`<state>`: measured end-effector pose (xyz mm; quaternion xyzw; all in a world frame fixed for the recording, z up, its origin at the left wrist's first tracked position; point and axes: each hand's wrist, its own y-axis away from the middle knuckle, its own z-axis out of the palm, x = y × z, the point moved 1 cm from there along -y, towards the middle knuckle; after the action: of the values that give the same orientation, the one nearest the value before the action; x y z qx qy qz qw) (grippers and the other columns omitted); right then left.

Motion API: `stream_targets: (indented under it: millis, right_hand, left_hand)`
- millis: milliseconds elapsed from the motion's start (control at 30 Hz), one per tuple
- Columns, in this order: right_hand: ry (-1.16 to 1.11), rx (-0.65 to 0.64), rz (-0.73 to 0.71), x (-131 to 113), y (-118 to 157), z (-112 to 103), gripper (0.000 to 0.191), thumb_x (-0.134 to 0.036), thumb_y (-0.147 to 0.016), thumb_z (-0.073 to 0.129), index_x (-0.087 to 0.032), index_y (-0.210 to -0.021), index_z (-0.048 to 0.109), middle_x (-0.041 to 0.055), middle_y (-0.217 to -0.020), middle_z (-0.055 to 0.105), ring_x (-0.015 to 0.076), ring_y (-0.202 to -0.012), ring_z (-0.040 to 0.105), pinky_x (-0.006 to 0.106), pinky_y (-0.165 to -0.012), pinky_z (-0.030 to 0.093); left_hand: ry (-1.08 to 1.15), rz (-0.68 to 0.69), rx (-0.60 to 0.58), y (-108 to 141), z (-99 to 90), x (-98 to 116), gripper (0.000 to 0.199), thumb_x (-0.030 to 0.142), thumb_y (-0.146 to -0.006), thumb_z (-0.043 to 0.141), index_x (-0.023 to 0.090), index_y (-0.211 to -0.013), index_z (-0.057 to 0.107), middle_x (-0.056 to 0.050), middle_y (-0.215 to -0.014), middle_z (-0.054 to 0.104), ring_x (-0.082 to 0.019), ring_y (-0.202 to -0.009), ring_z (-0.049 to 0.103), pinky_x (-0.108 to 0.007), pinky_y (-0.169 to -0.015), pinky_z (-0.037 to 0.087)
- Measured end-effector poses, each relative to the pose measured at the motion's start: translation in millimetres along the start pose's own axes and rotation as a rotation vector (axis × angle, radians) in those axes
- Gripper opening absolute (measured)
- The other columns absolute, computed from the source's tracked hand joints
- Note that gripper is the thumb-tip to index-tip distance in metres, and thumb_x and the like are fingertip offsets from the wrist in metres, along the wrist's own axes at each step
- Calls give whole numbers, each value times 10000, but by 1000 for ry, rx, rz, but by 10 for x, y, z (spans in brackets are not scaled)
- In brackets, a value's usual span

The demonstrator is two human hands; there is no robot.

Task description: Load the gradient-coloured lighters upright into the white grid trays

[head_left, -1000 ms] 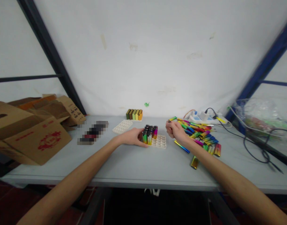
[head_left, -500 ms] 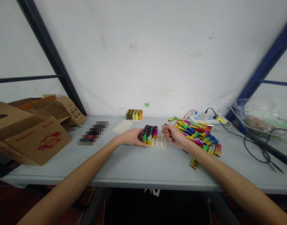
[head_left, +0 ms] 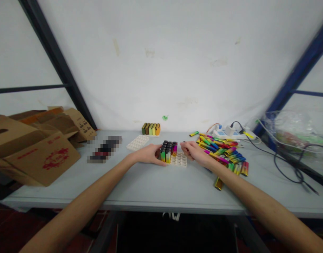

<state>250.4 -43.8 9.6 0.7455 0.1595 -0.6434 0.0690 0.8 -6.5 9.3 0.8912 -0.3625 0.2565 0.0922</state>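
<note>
Several shiny lighters with dark tops (head_left: pixel 168 157) stand upright in the left part of a white tray with round pockets (head_left: pixel 180 161). My left hand (head_left: pixel 149 154) is curved around their left side, thumb at the front and fingers behind, apart from each other. Over the tray's right edge, my right hand (head_left: pixel 191 151) is closed, with a small dark tip showing at its fingertips; the rest of what it pinches is hidden. Right of it lies a loose pile of colourful metallic lighters (head_left: pixel 224 149).
At the back stands a block of green-to-orange lighters (head_left: pixel 151 129). An empty white tray (head_left: pixel 138 142) lies left of it. A cardboard box (head_left: pixel 42 158) occupies the left side; a power strip (head_left: pixel 230 133) and black cable (head_left: pixel 278 168) lie right.
My right hand has moved slightly left, closer to the upright lighters and over the tray's edge. My left hand has stayed in place.
</note>
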Motion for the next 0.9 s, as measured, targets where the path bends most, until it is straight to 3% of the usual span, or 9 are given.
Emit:
stream_targets:
  millis: [200,533,700,900]
  right_hand:
    - [128,111,-66,-15,9,-33,319,-397,-796,477,-231,-535,400,-70,-472,352,74,-393,292,239,-403,188]
    - [206,62,-62,-41,8,-9,408,-510,-859,499,-239,-574,391,-81,-460,317,89,-423,294,254,-443,224]
    - [341,91,-92,-31,8,-29,298,-392,-809,455,-239,-567,370,-64,-471,339,104,-467,319,264,-482,230]
    - [386,101,-95,-17,-4,-40,278,-385,-800,450,-235,-576,380,-58,-503,346,109,-492,328,263,-493,233]
  left_hand:
    - [-18,-2,-1,-9,13,-26,682,693,-654,788,184,-1075,620,-8,-781,642,-189,-661,577,-270,-558,370]
    - [-1,-5,2,-8,12,-8,675,666,-649,799,189,-1093,625,1,-777,642,-184,-661,574,-269,-563,366]
    - [-32,1,-8,-6,2,-15,672,689,-660,788,188,-1074,620,-5,-778,650,-195,-666,586,-278,-566,373]
    - [-26,5,-6,-12,12,-33,688,704,-661,783,190,-1087,618,-6,-785,655,-198,-665,591,-280,-566,374]
